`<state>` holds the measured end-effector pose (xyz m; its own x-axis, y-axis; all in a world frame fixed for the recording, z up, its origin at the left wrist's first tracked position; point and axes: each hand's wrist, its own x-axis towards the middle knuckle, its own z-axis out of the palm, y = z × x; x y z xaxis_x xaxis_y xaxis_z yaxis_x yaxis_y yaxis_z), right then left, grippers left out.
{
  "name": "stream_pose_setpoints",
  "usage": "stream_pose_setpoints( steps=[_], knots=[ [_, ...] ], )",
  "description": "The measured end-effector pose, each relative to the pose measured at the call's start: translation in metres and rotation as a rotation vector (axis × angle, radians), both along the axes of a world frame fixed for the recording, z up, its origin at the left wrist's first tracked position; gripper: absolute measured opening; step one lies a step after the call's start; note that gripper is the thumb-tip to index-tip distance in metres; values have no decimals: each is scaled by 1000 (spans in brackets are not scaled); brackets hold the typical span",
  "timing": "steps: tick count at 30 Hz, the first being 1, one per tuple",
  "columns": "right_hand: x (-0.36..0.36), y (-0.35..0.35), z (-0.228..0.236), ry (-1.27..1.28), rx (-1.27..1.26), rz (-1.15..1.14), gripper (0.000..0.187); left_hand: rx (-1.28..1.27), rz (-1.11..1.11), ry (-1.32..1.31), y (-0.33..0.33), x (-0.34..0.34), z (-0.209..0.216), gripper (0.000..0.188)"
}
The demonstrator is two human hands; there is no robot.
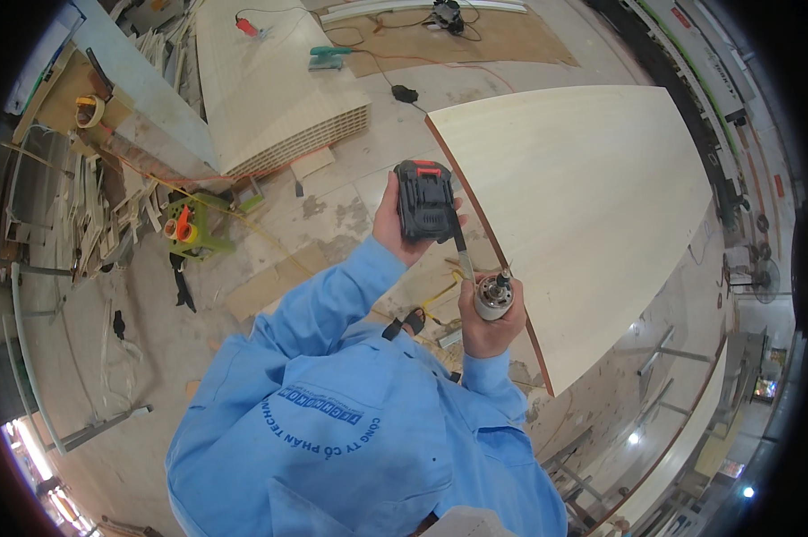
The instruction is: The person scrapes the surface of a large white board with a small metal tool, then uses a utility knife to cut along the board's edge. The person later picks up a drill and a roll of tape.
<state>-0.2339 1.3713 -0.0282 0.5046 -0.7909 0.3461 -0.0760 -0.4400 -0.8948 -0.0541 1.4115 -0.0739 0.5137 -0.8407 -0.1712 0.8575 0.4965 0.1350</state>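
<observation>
My left hand [389, 219] is wrapped round a black battery pack [424, 204] with a red patch at its top, held up in front of me. My right hand [493, 336] grips a short cylindrical power tool [492, 300], its round metal end and small shaft facing up. A dark and grey narrow piece runs between the pack and the tool; how it joins them cannot be told. Both hands are beside the brown edge of a large pale panel [583, 197], the right one close to it. Much of the tool's body is hidden in my palm.
At the left stands a green stool [209, 228] with tape rolls and an orange-handled tool. Beyond it lies a stack of pale hollow-core boards [278, 98]. Scrap strips [108, 201] lean further left. A green hand tool [329, 56] and cords lie ahead.
</observation>
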Motion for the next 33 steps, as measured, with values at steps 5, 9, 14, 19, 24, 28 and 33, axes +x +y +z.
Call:
stream_pose_setpoints(
  steps=[5, 9, 14, 19, 24, 28, 33],
  knots=[
    [5, 0, -5, 23, -102, -7, 26, 9, 5, -53, 0, -4, -2, 63],
    [10, 3, -5, 38, -179, -39, 28, 46, 23, -112, -1, -9, -5, 65],
    [17, 9, -10, 59, -71, -60, 26, 121, -53, -239, 3, -17, -19, 67],
    [32, -2, -25, 149, -60, -55, 28, 364, 6, -144, -4, -14, -39, 68],
    [32, -35, -40, -91, 725, 101, 25, 285, 179, -137, 2, 24, -43, 66],
    [13, -63, -50, -192, 1036, 95, 25, -36, -151, -281, 34, 44, -40, 67],
    [-1, -83, -59, -391, 1225, 217, 23, 43, -324, -244, 50, 27, -40, 74]
  ],
)
